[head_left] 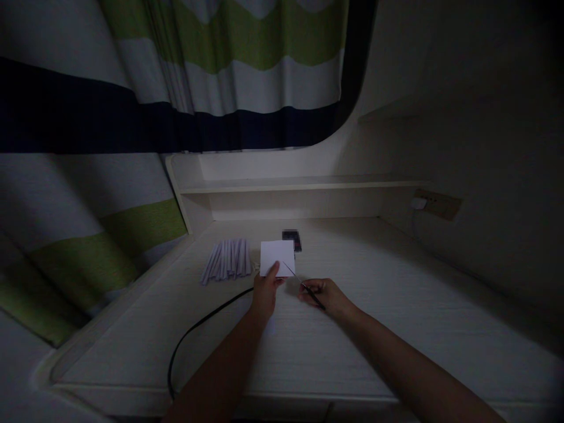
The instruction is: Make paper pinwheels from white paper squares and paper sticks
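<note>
My left hand grips a white square piece of paper or card by its near edge, the thumb lying on top. In my right hand is a thin tool with a dark handle and a slender shaft, its exact kind unclear. The shaft slants up and left, its tip over the square's right part; whether it touches cannot be told. Left of the square lies a bunch of rolled white paper tubes. A small dark item, blurred out, rests behind the square.
A black cable curves from near my left hand to the desk's front edge. The white desk meets a low shelf at the back. Striped curtains hang on the left. A plug sits in the right wall socket.
</note>
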`<act>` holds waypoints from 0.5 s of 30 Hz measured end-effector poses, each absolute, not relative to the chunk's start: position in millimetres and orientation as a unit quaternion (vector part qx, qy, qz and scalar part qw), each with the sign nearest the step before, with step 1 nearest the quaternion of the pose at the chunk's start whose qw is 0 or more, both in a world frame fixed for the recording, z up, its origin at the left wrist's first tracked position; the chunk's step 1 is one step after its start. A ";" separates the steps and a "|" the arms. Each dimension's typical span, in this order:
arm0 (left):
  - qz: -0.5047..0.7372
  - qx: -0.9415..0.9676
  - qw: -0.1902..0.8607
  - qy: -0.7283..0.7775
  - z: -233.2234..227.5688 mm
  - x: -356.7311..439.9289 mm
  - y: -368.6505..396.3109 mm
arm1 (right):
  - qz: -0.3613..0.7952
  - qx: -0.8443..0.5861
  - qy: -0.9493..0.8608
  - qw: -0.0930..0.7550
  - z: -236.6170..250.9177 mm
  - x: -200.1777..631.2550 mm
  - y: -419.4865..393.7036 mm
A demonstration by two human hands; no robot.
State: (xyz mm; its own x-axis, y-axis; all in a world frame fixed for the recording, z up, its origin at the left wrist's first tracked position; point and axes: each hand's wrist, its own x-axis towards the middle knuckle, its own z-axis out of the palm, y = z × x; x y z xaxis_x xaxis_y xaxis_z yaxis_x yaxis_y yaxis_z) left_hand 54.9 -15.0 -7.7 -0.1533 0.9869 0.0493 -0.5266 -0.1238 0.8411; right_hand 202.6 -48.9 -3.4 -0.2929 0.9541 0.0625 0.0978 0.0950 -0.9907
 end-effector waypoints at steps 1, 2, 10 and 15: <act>0.677 0.323 0.563 0.347 -7.5 54.8 -15.0 | 0.519 -0.427 -0.616 0.412 -4.5 202.7 -48.5; 0.681 0.318 0.564 0.344 -7.5 54.7 -15.0 | 0.521 -0.427 -0.616 0.409 -6.2 203.0 -47.7; 0.703 0.282 0.575 0.311 -2.3 51.6 -13.8 | 0.538 -0.475 -0.565 0.407 -25.3 209.0 -32.6; 0.650 0.346 0.593 0.325 -3.3 50.4 -16.9 | 0.503 -0.469 -0.526 0.501 -13.4 220.8 -27.9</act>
